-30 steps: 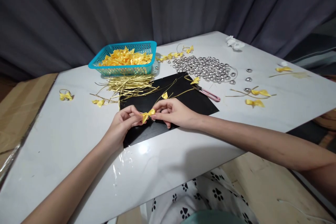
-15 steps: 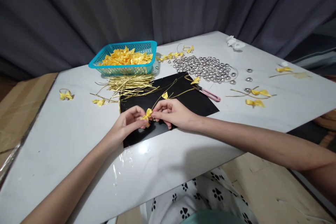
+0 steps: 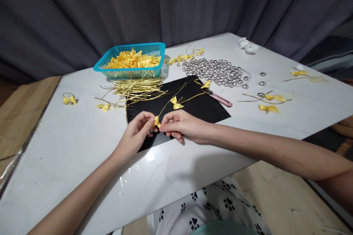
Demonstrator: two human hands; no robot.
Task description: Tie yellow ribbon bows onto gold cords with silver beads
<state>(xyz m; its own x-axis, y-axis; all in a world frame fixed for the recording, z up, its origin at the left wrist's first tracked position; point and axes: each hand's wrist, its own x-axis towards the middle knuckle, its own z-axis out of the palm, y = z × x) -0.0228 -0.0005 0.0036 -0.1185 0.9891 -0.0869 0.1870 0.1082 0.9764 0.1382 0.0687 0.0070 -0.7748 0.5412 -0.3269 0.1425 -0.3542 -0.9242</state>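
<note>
Black mat (image 3: 209,108): left hand (image 3: 136,132), right hand (image 3: 183,126) pinch yellow bow (image 3: 156,120), now turned edge-on.

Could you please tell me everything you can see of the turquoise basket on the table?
The turquoise basket looks like plastic: rectangular, with perforated lattice walls flaring out to a solid rim. It stands upright on the far side of the white table, close to the dark curtain, and is heaped with yellow ribbon pieces. A bundle of gold wires lies right in front of it; whether they touch is unclear. Neither the left hand nor the right hand touches it.
</note>
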